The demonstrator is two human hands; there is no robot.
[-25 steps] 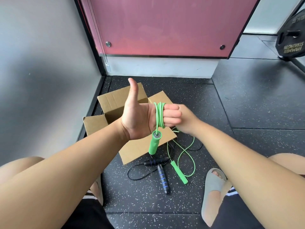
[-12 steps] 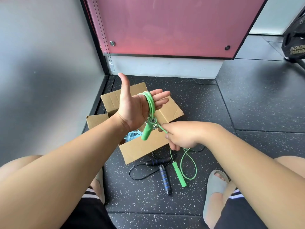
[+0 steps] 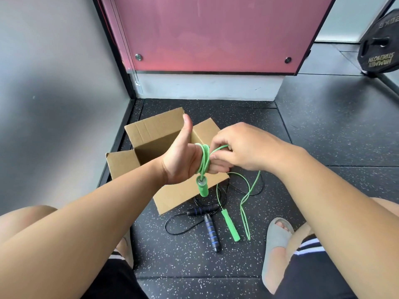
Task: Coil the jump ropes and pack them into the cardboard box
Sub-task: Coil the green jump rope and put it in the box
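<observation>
Straight-fingered, the left hand (image 3: 181, 162) spooled the green jump rope (image 3: 204, 161); the right hand (image 3: 244, 147) pinched its strand for winding.

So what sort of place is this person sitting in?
Most likely a gym: a black weight plate lettered Hammer Strength sits at the right edge, the floor is speckled black rubber tiling, and a black jump rope lies on it.

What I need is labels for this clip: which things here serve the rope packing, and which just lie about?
Job: green jump rope, black jump rope, cardboard box, left hand, right hand.
Lying about: weight plate, pink wall panel.
</observation>
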